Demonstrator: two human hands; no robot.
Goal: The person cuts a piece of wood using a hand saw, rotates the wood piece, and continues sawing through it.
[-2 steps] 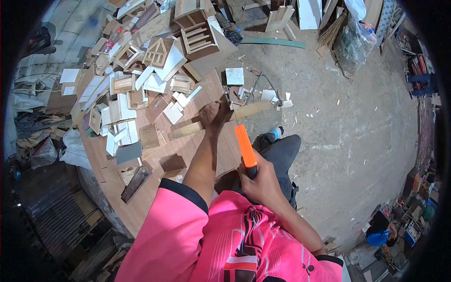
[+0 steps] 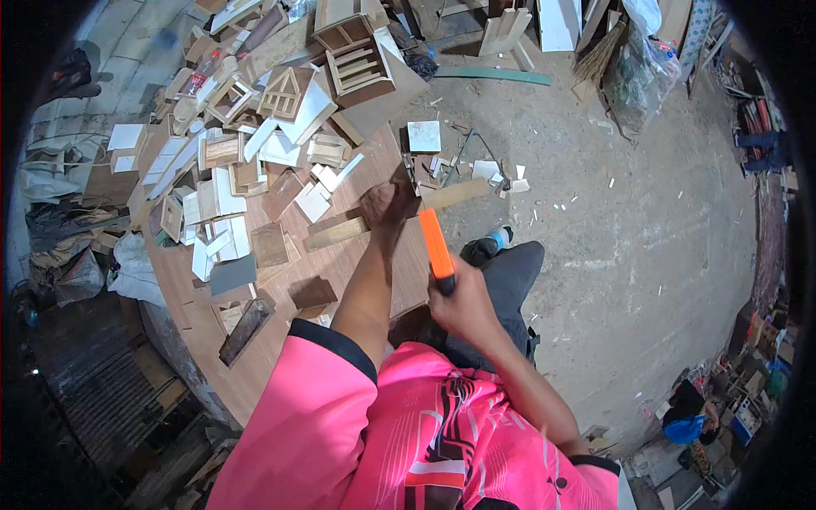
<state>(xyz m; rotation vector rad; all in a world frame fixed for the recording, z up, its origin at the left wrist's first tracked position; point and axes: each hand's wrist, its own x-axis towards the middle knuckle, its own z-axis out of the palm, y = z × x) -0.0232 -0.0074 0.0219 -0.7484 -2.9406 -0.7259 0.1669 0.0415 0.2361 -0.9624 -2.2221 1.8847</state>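
- The right hand (image 2: 463, 297) was wrapped around the black end of an orange tool (image 2: 435, 240), which extended ahead of that grip.
- The left hand (image 2: 384, 206) rested on a wooden strip (image 2: 337, 235); how tightly its fingers closed, I couldn't tell.

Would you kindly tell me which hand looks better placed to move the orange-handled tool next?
Probably the right hand: it is wrapped around the orange-and-black handle. The left hand is down on the wooden strip, away from that handle.
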